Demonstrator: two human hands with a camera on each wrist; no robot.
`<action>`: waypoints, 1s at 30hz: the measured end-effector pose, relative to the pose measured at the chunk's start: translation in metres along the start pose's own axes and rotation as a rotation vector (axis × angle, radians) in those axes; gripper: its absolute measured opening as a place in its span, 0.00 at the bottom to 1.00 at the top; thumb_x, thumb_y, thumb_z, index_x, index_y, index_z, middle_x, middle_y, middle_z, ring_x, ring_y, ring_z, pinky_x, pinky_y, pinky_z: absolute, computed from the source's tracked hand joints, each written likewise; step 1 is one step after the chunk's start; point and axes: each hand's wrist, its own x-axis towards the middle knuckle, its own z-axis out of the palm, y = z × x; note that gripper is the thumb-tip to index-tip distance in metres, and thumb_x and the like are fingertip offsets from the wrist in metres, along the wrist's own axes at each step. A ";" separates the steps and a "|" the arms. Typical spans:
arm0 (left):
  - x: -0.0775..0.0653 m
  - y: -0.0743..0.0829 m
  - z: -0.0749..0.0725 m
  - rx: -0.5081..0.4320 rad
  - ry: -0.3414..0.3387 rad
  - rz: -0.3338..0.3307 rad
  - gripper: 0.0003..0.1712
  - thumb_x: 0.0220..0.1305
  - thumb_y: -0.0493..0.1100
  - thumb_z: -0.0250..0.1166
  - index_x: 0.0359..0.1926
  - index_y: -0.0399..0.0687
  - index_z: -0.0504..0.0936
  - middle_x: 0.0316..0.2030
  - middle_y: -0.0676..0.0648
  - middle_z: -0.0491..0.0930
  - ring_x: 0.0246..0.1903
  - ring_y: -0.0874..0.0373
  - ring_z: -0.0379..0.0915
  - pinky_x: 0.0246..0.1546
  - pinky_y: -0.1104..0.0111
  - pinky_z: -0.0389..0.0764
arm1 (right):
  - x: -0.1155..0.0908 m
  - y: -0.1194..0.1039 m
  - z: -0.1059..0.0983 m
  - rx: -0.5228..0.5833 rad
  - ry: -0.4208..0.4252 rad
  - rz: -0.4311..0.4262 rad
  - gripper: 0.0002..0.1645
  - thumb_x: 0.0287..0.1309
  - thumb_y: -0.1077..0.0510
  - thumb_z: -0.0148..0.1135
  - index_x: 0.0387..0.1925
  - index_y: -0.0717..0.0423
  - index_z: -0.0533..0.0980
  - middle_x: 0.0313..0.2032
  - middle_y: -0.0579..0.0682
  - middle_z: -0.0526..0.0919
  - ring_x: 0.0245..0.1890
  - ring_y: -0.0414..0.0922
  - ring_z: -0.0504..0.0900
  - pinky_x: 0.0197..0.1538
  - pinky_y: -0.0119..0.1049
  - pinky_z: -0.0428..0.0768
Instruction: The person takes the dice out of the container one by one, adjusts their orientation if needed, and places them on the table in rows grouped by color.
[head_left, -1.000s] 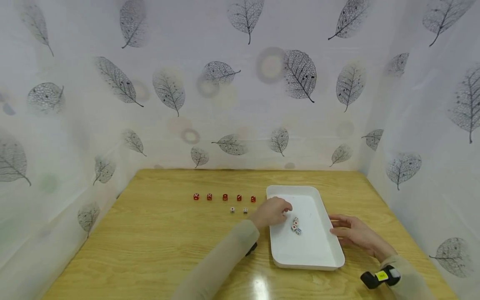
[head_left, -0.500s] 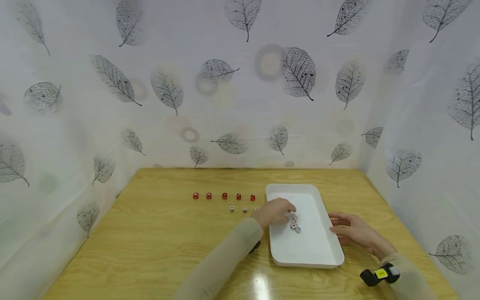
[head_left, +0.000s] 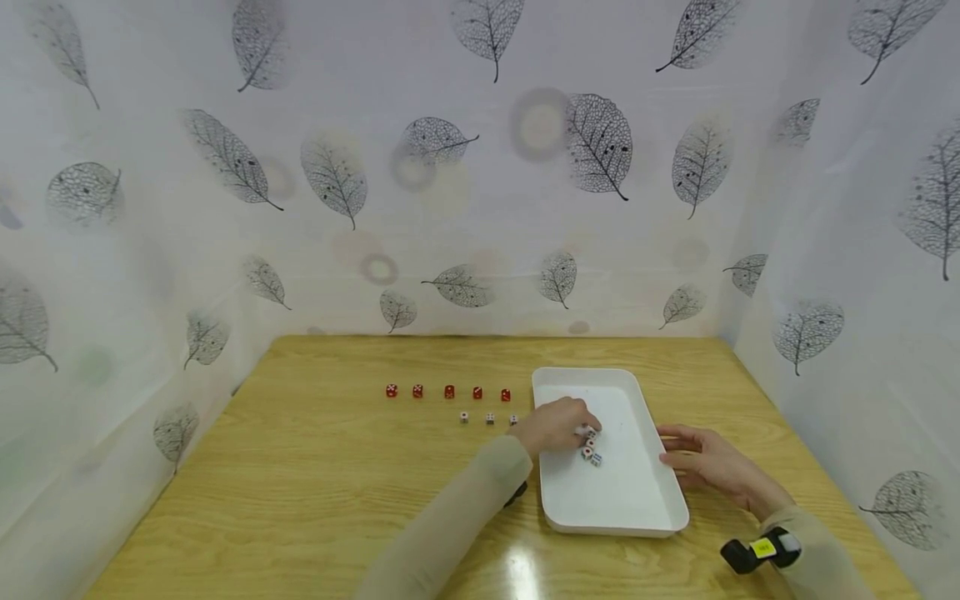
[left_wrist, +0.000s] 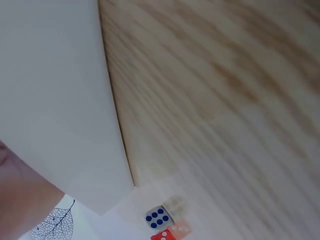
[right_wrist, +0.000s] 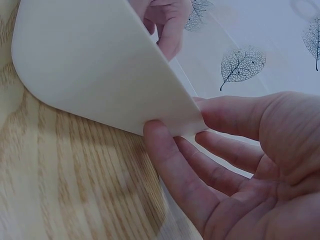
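Observation:
My left hand point(head_left: 561, 423) reaches over the left wall of a white tray point(head_left: 615, 517). Its bent thumb and index finger are right at the uppermost of several white dice point(head_left: 588, 454) clustered inside; I cannot tell whether they grip it. My right hand point(head_left: 708, 467) is at the tray's right side. In the right wrist view, extended fingers point(right_wrist: 167, 160) of that hand touch the outer wall and its edge. To the left of the tray, three white dice point(head_left: 490, 419) stand in a row on the table, below a row of several red dice point(head_left: 449, 392).
The wooden table point(head_left: 315, 483) carries everything. A leaf-patterned curtain point(head_left: 480, 208) surrounds its back and sides. In the left wrist view, a white die point(left_wrist: 159, 218) with blue pips and a red die point(left_wrist: 164, 235) show beyond the tray's outer wall.
My left hand has moved right, deeper into the tray to the white dice, uncovering the third white die on the table. My right hand has stayed at the tray's side.

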 end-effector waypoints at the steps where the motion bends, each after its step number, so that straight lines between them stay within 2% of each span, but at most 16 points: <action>1: 0.000 0.000 0.000 0.002 -0.001 0.002 0.17 0.64 0.42 0.67 0.54 0.60 0.84 0.46 0.55 0.81 0.46 0.65 0.74 0.51 0.76 0.74 | 0.000 0.000 0.000 0.003 0.001 0.002 0.44 0.64 0.59 0.62 0.72 0.72 0.51 0.63 0.75 0.64 0.50 0.48 0.80 0.48 0.45 0.84; 8: -0.001 0.002 -0.001 0.016 -0.004 0.003 0.13 0.63 0.44 0.68 0.49 0.62 0.87 0.42 0.56 0.79 0.41 0.66 0.71 0.44 0.77 0.73 | -0.001 -0.003 0.001 -0.001 -0.003 0.008 0.45 0.64 0.58 0.62 0.72 0.72 0.50 0.63 0.76 0.63 0.51 0.49 0.80 0.48 0.46 0.84; 14: 0.001 0.001 0.001 -0.008 -0.004 -0.022 0.10 0.64 0.43 0.67 0.46 0.59 0.87 0.42 0.57 0.80 0.43 0.67 0.72 0.48 0.76 0.74 | -0.003 -0.006 0.003 -0.009 0.019 0.022 0.44 0.64 0.59 0.62 0.72 0.71 0.51 0.63 0.75 0.64 0.51 0.49 0.80 0.49 0.46 0.84; 19: 0.002 0.000 0.001 -0.030 -0.005 -0.024 0.09 0.66 0.42 0.64 0.45 0.56 0.87 0.43 0.58 0.84 0.45 0.67 0.77 0.50 0.77 0.75 | -0.004 -0.006 0.005 -0.029 0.050 0.048 0.44 0.63 0.58 0.63 0.72 0.70 0.53 0.63 0.74 0.65 0.51 0.49 0.80 0.48 0.45 0.84; 25: -0.003 -0.002 -0.003 -0.050 0.060 -0.055 0.09 0.67 0.44 0.64 0.46 0.55 0.86 0.41 0.59 0.85 0.40 0.69 0.76 0.44 0.78 0.76 | -0.004 -0.005 0.005 -0.032 0.051 0.044 0.45 0.63 0.56 0.64 0.72 0.70 0.52 0.64 0.75 0.64 0.51 0.50 0.80 0.48 0.45 0.84; 30: -0.012 -0.007 -0.011 -0.104 0.133 -0.033 0.11 0.67 0.42 0.64 0.48 0.50 0.85 0.40 0.57 0.85 0.36 0.70 0.75 0.41 0.80 0.75 | -0.002 -0.003 0.004 -0.019 0.042 0.030 0.46 0.63 0.56 0.64 0.72 0.71 0.52 0.63 0.75 0.64 0.51 0.49 0.80 0.49 0.45 0.84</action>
